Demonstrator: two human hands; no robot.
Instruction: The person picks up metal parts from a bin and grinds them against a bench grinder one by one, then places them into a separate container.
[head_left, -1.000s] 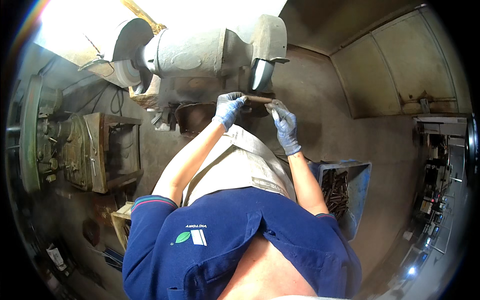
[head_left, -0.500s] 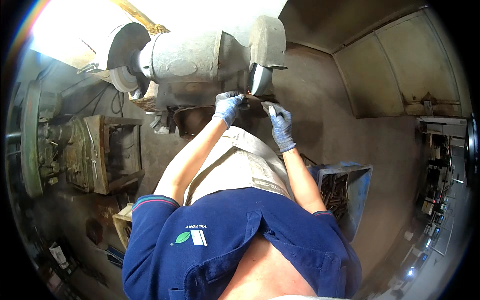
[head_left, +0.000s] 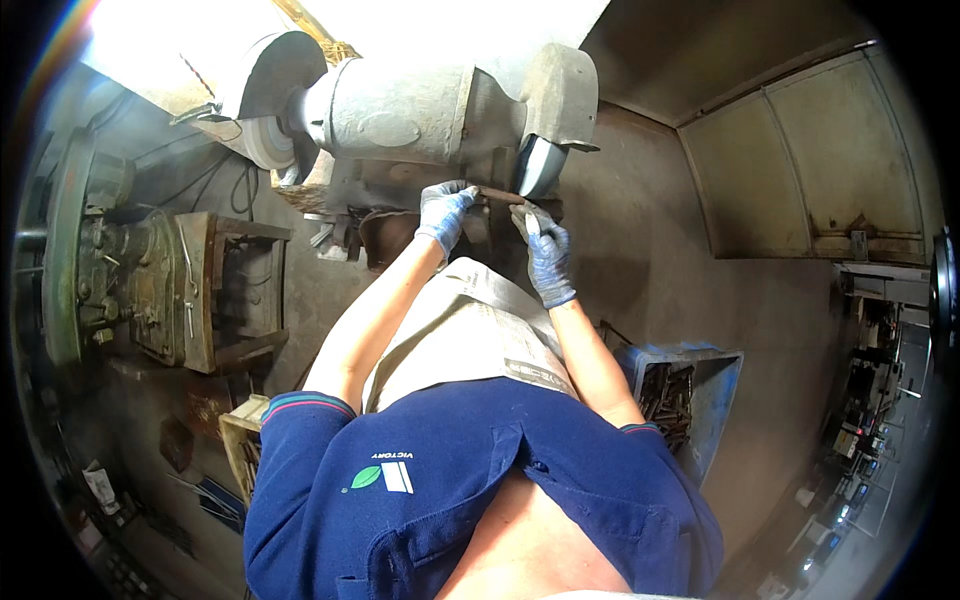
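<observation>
A short, rusty-brown metal rod [head_left: 500, 195] spans the gap between my two hands, just in front of the right wheel of a bench grinder [head_left: 395, 115]. My left hand [head_left: 445, 212], in a blue-and-grey work glove, is closed around the rod's left end. At the other end, my right hand [head_left: 548, 258], gloved alike, pinches the rod with thumb and fingers. The pale grinding wheel [head_left: 542, 167] shows below its guard [head_left: 562, 95], right above the rod. Whether the rod touches the wheel I cannot tell.
A second wheel [head_left: 268, 142] sits at the grinder's left. By my right elbow stands a blue bin [head_left: 722, 400] holding several brown metal pieces [head_left: 668, 400]. A green machine [head_left: 150, 290] stands left; metal cabinets [head_left: 800, 160] are at far right. A pale apron [head_left: 450, 335] covers my lap.
Both hands have shifted left relative to the right wheel, and the rod now shows plainly between them. The small orange spark at the wheel is gone. The view has shifted slightly.
</observation>
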